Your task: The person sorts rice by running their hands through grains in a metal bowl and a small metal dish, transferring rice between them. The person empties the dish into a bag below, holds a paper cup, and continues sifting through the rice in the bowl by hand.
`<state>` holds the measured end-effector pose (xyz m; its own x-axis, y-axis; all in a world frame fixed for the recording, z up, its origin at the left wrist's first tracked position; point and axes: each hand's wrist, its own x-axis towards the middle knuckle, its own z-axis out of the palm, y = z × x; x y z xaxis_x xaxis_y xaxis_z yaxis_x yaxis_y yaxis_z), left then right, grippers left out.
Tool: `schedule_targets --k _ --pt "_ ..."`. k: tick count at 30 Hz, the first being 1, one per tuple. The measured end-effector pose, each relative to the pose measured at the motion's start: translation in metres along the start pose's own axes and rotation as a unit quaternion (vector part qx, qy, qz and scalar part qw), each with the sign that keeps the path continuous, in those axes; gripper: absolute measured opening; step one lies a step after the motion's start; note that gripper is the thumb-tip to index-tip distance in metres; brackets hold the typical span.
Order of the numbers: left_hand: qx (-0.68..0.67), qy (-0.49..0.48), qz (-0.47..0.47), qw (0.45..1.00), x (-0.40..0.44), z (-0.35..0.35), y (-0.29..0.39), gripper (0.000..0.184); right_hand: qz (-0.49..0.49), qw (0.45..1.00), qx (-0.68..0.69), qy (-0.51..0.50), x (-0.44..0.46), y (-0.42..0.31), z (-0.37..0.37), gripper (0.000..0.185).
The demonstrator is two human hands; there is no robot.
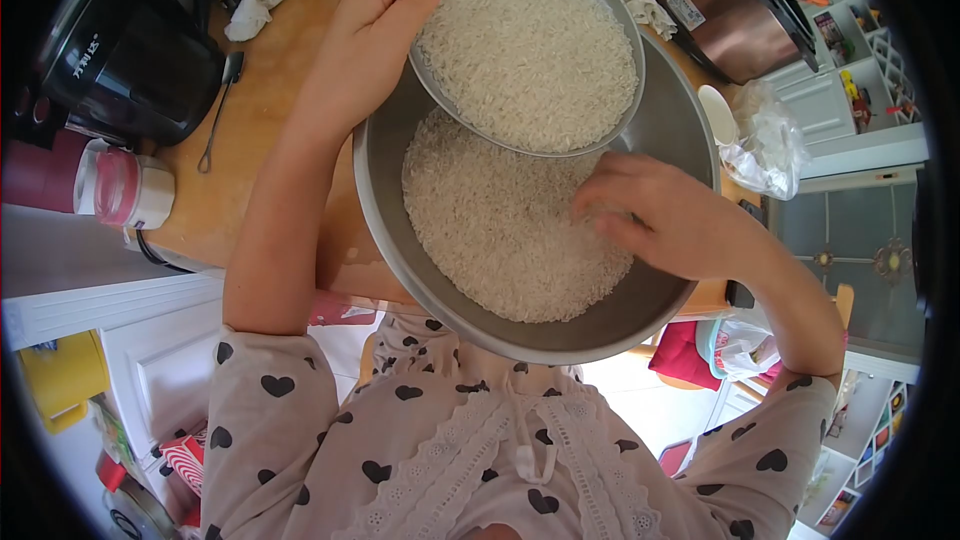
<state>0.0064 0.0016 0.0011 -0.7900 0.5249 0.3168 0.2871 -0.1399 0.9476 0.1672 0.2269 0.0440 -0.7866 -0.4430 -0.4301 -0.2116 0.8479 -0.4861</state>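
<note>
My left hand (385, 30) grips the left rim of a shallow round metal dish (641, 50) filled with white rice (530, 55). The dish is held over the far side of a large stainless steel basin (385, 230), hiding part of it. More rice (500, 230) is heaped across the basin's bottom. My right hand (665, 215) is inside the basin on the right, its fingers curled together at the surface of the heap. The fingertips are slightly blurred, with grains around them.
A black electric kettle (130, 50) stands at the left, beside a long-handled metal spoon (220, 115) and a pink-and-white jar (135, 188). A brown cooker (725, 10) is at the back right, near a clear plastic bag (770, 140). The basin overhangs the wooden table's (340, 255) near edge.
</note>
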Motion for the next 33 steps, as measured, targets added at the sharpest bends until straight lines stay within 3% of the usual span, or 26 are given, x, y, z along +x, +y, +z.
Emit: schedule_targets --k 2,8,14,15,17,20,23,26,29,33 --pt "-0.003 -0.001 0.010 1.000 0.001 0.001 -0.001 0.042 0.134 0.991 -0.005 -0.002 -0.005 -0.004 0.001 0.033" --pt "0.016 0.005 0.002 1.000 0.002 -0.001 -0.004 0.041 0.102 0.990 0.095 -0.014 0.009 -0.032 0.022 0.051" --pt "0.043 0.015 0.045 0.998 0.002 -0.001 -0.007 0.039 -0.059 0.978 0.200 -0.004 0.038 -0.028 0.048 0.049" --pt "0.035 0.007 0.046 0.998 0.002 -0.002 -0.009 0.039 0.007 0.946 0.322 -0.041 0.038 -0.029 0.044 0.045" --pt "0.022 -0.004 0.042 0.999 0.002 -0.002 -0.010 0.040 0.135 0.823 0.540 -0.114 0.039 -0.032 0.034 0.038" --pt "0.015 -0.010 0.050 0.999 0.002 -0.003 -0.012 0.040 0.126 0.787 0.572 -0.192 0.031 -0.022 0.018 0.026" --pt "0.018 -0.013 0.051 0.998 0.003 -0.004 -0.012 0.041 0.134 0.827 0.503 -0.211 0.021 -0.020 -0.007 0.025" --pt "0.020 -0.005 0.062 0.998 0.003 -0.003 -0.014 0.040 0.100 0.862 0.469 -0.166 0.016 -0.022 -0.036 0.024" --pt "0.027 -0.004 0.076 0.997 0.004 -0.003 -0.015 0.040 0.078 0.903 0.416 -0.069 0.022 -0.029 -0.064 0.026" --pt "0.043 -0.006 0.086 0.995 0.005 -0.003 -0.012 0.041 -0.015 0.891 0.448 0.073 0.041 -0.019 -0.081 0.034"
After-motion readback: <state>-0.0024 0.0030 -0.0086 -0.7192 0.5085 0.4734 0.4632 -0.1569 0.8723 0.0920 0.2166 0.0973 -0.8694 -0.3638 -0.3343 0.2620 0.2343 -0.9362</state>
